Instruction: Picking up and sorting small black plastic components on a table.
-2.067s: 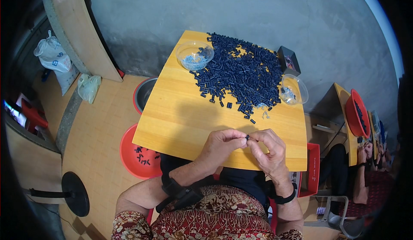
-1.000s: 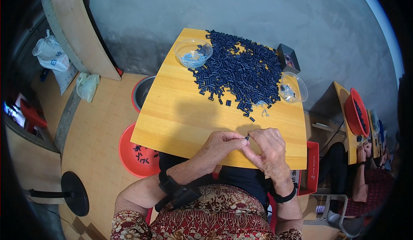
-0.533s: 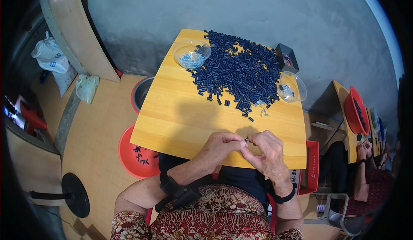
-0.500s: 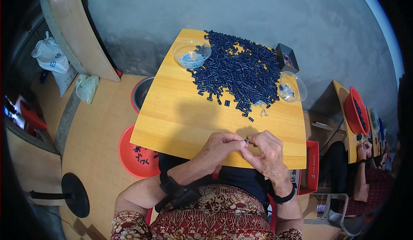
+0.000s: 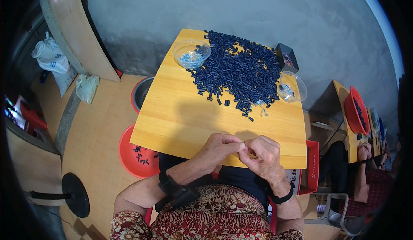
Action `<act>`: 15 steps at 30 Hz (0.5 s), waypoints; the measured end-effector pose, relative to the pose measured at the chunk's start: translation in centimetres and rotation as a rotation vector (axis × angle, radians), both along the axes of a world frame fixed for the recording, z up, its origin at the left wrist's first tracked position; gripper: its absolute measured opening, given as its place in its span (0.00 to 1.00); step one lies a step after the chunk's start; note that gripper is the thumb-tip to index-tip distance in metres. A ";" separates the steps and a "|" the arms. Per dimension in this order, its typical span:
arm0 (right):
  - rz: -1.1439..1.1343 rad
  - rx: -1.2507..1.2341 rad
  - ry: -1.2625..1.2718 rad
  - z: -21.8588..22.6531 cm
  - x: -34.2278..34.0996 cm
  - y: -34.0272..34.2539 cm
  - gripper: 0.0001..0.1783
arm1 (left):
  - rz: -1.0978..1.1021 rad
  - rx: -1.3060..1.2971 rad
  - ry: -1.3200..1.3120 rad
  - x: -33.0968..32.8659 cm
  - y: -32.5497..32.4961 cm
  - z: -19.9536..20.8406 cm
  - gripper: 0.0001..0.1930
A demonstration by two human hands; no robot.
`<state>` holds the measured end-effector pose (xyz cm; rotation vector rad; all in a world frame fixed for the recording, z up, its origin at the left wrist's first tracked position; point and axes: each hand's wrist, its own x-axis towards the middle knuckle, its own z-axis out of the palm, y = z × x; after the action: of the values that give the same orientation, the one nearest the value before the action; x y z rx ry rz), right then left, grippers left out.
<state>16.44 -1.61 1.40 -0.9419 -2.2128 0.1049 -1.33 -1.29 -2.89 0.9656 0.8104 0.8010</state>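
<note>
My left hand (image 5: 220,150) and my right hand (image 5: 263,155) meet fingertip to fingertip over the near edge of the yellow table (image 5: 172,121). Both are closed in a pinch, and whatever lies between the fingers is too small and covered to make out. Beyond them spreads a wide heap of short black plastic tubes (image 5: 245,70). A few loose silver screws (image 5: 263,111) lie at its near right edge. One clear bowl (image 5: 192,55) with small silvery parts stands left of the heap. A second clear bowl (image 5: 297,87), holding a few parts, is on the right.
A red basin (image 5: 137,164) with black pieces sits below the table's left edge, near a metal basin (image 5: 143,93). A black tray (image 5: 286,57) stands at the back right. A red box (image 5: 313,169) is beside the table. Another person's hands (image 5: 365,150) work at a neighbouring table.
My right hand has turned slightly and shifted a little left and down against the left fingertips. A small dark piece seen between the fingers before is now covered.
</note>
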 end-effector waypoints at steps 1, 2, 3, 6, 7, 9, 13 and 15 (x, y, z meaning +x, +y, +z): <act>0.000 0.000 -0.001 0.1 0.0 0.0 0.10 | 0.000 0.000 -0.001 0.0 0.0 0.2 0.10; -0.021 -0.049 0.041 0.3 -0.1 -0.1 0.11 | -0.006 0.021 -0.043 0.0 0.1 0.7 0.11; -0.040 -0.098 0.083 0.5 -0.1 -0.1 0.11 | -0.010 0.044 -0.085 0.0 0.1 1.1 0.11; -0.043 -0.164 0.211 0.3 -0.1 0.2 0.10 | -0.008 -0.072 -0.223 0.0 0.2 1.3 0.12; -0.039 -0.163 0.210 0.3 -0.1 0.2 0.10 | -0.005 -0.070 -0.224 -0.1 0.2 1.3 0.12; -0.035 -0.164 0.193 0.2 -0.2 0.3 0.11 | -0.021 -0.092 -0.202 -0.3 0.3 1.3 0.13; -0.018 -0.136 0.165 0.2 -0.8 0.3 0.11 | -0.032 0.013 -0.123 -0.7 0.6 1.6 0.13; 0.029 -0.125 0.171 0.5 -1.0 0.4 0.11 | 0.007 0.057 -0.047 -1.3 0.8 2.2 0.12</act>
<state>15.40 -1.22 1.91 -0.9325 -2.0805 0.3286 -2.61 -0.48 -0.64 0.9906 0.7540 0.8538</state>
